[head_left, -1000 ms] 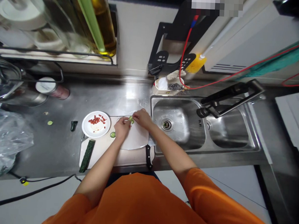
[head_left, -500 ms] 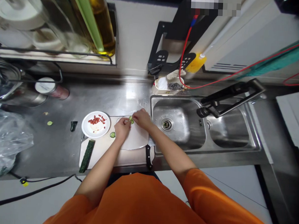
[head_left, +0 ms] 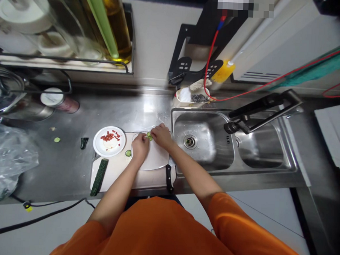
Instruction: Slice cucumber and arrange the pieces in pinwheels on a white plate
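Note:
My left hand [head_left: 140, 145] and my right hand [head_left: 161, 135] meet over a white plate [head_left: 154, 160] that sits on a pale cutting board [head_left: 114, 174]. Between the fingertips of both hands lie small green cucumber slices [head_left: 149, 135] at the plate's far edge. Whether a finger pinches a slice is too small to tell. One loose cucumber slice [head_left: 128, 153] lies on the board just left of my left hand. A long cucumber piece [head_left: 99, 171] rests at the board's left edge. A black-handled knife [head_left: 169, 178] lies at the board's right edge.
A small white plate [head_left: 97, 148] with red berries stands left of the board. A cucumber end [head_left: 84, 143] and scraps lie on the steel counter. The double sink [head_left: 203, 144] with a black tap [head_left: 261, 109] is at right. A plastic bag [head_left: 8, 158] lies far left.
My left hand has shifted slightly right and nearer over the plate; my right hand stays at the cucumber slices.

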`<action>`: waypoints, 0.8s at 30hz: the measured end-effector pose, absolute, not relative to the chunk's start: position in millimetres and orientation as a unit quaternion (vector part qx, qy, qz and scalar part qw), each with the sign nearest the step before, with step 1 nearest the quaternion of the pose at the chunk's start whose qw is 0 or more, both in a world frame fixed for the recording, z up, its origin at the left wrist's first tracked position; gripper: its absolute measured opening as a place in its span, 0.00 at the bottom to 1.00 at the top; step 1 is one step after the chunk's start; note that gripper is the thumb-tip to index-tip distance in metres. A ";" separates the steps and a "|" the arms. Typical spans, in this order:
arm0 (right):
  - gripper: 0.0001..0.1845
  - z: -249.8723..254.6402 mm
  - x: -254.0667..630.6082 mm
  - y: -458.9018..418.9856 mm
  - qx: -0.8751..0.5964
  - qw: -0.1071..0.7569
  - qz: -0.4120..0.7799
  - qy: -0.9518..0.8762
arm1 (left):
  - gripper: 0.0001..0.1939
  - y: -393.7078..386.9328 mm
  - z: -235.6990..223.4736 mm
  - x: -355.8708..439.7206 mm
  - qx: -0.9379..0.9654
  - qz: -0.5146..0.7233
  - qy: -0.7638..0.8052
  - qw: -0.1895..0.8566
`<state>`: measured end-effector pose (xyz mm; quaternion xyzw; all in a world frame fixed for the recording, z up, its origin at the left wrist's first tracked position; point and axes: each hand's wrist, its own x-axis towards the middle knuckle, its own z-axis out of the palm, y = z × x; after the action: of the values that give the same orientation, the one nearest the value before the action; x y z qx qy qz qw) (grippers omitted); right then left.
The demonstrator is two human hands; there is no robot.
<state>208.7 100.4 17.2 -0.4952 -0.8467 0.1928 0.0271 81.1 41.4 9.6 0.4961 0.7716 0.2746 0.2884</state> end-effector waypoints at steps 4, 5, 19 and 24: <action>0.11 16.8 208.8 98.1 -0.498 0.033 0.176 -0.849 | 0.09 41.8 7.0 80.5 0.506 0.285 0.768 0.270; 0.10 16.9 208.7 97.7 -0.500 0.032 0.175 -0.848 | 0.08 41.9 6.7 80.2 0.509 0.285 0.768 0.265; 0.16 13.8 211.9 91.5 -0.479 0.040 0.142 -0.865 | 0.07 40.9 2.5 76.6 0.545 0.261 0.752 0.263; 0.15 16.5 215.0 88.4 -0.485 0.057 0.159 -0.858 | 0.08 41.4 3.0 75.8 0.546 0.252 0.754 0.265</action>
<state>215.0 88.4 16.5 -0.4846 -0.8582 0.1595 0.0571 75.8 41.4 3.0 0.5460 0.7535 0.2522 0.2653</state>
